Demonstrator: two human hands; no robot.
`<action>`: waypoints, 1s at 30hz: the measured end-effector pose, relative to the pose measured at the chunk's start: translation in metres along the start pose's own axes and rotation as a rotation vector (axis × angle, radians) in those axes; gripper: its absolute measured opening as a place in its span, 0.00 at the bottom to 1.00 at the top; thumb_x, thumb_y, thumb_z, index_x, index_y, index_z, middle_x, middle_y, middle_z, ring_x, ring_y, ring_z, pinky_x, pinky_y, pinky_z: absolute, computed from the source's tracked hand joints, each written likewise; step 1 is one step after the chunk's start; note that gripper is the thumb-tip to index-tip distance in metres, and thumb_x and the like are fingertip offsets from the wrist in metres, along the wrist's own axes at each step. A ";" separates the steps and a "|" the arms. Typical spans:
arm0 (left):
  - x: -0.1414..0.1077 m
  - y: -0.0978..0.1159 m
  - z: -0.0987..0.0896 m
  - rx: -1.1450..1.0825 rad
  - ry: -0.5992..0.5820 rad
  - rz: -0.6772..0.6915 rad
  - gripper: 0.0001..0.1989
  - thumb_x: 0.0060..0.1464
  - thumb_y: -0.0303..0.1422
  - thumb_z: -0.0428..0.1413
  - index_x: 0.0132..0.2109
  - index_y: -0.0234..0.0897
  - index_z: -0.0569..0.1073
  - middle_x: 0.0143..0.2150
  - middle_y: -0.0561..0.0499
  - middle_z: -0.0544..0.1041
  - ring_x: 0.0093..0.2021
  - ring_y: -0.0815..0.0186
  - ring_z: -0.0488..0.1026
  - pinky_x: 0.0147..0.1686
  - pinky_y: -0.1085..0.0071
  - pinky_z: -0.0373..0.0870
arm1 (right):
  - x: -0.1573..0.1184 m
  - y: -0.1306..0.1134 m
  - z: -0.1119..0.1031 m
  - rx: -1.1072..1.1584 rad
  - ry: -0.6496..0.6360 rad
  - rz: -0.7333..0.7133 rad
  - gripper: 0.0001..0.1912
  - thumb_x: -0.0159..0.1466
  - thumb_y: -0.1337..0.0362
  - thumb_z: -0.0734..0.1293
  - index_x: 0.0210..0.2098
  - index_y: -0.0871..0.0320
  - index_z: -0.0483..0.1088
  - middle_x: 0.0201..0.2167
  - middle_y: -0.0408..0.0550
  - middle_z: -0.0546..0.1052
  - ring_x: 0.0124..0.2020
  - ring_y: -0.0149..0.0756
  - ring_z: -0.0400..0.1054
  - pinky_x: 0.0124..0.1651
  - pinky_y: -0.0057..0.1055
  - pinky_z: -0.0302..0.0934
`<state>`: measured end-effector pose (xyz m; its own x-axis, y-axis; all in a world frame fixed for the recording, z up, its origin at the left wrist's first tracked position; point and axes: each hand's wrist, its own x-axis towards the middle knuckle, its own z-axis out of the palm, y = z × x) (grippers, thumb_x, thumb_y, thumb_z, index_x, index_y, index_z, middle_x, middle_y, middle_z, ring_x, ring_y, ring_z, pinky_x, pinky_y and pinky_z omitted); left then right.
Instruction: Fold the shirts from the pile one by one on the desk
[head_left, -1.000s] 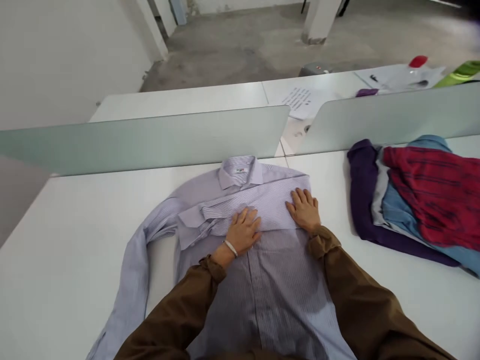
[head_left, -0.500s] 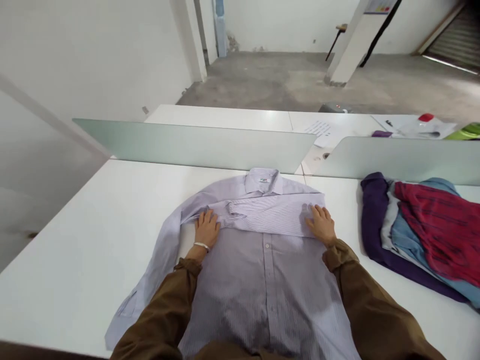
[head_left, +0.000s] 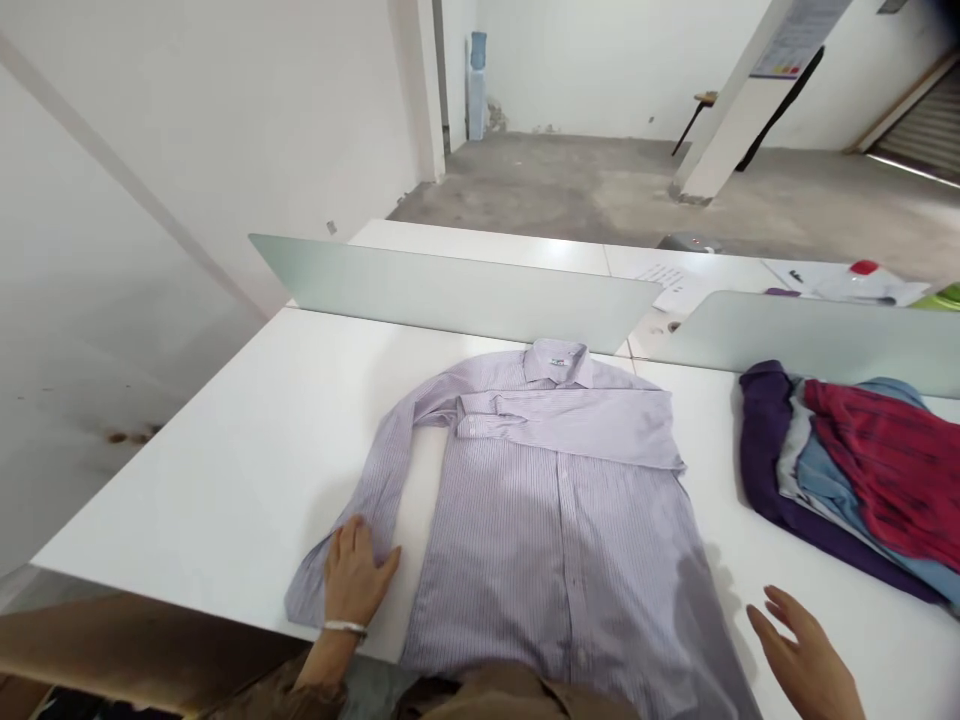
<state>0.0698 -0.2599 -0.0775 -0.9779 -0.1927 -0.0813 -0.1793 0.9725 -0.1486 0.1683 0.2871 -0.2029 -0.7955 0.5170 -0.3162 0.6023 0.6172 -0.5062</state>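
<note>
Shirt sleeve point(head_left: 382, 490) under open left grip point(head_left: 358, 575)

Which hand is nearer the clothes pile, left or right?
Right. The right hand sits over the white table just below the clothes pile. The left hand is farther off, on the striped shirt's sleeve, across the shirt from the pile.
</note>
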 end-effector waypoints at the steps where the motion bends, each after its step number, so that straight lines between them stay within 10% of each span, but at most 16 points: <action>1: -0.011 -0.008 0.001 0.005 -0.022 -0.019 0.25 0.46 0.44 0.48 0.46 0.29 0.65 0.54 0.37 0.61 0.56 0.48 0.53 0.51 0.52 0.56 | -0.008 -0.004 -0.001 0.039 -0.019 0.042 0.30 0.50 0.45 0.57 0.44 0.60 0.63 0.45 0.56 0.69 0.40 0.45 0.68 0.37 0.38 0.66; 8: 0.000 -0.025 -0.018 -0.364 -0.101 -0.065 0.05 0.44 0.32 0.45 0.26 0.38 0.65 0.34 0.42 0.71 0.43 0.55 0.66 0.45 0.57 0.60 | -0.026 -0.062 -0.010 0.199 -0.098 0.022 0.26 0.47 0.46 0.60 0.38 0.58 0.67 0.40 0.52 0.72 0.37 0.42 0.70 0.37 0.35 0.67; 12: 0.034 -0.031 -0.057 -0.716 -0.191 -0.328 0.07 0.43 0.36 0.47 0.23 0.39 0.62 0.19 0.54 0.63 0.25 0.64 0.63 0.28 0.67 0.62 | -0.033 -0.074 -0.015 0.211 -0.099 -0.020 0.25 0.47 0.47 0.60 0.37 0.57 0.68 0.37 0.51 0.74 0.34 0.40 0.70 0.35 0.34 0.67; 19: 0.107 -0.027 -0.140 -1.206 -0.038 -0.334 0.13 0.37 0.41 0.54 0.24 0.37 0.61 0.19 0.59 0.61 0.20 0.73 0.58 0.20 0.75 0.56 | -0.038 -0.080 -0.017 0.204 -0.190 -0.048 0.24 0.47 0.47 0.61 0.36 0.56 0.69 0.32 0.48 0.75 0.31 0.38 0.71 0.35 0.33 0.66; 26: 0.181 0.019 -0.195 -1.223 0.241 -0.012 0.10 0.40 0.38 0.53 0.24 0.34 0.65 0.20 0.55 0.64 0.23 0.72 0.61 0.24 0.73 0.59 | -0.037 -0.073 -0.015 0.248 -0.249 -0.085 0.20 0.49 0.48 0.62 0.34 0.54 0.70 0.28 0.45 0.76 0.28 0.37 0.70 0.30 0.30 0.66; 30: 0.210 0.091 -0.206 -1.104 0.318 0.236 0.11 0.46 0.38 0.49 0.24 0.34 0.66 0.25 0.52 0.69 0.31 0.68 0.66 0.35 0.68 0.64 | -0.038 -0.063 -0.010 0.274 -0.263 -0.057 0.19 0.49 0.48 0.61 0.33 0.54 0.70 0.30 0.45 0.76 0.32 0.38 0.71 0.35 0.31 0.66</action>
<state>-0.1738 -0.1847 0.0948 -0.9543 -0.1030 0.2806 0.1667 0.5960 0.7855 0.1609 0.2345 -0.1506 -0.8385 0.2949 -0.4583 0.5449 0.4409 -0.7132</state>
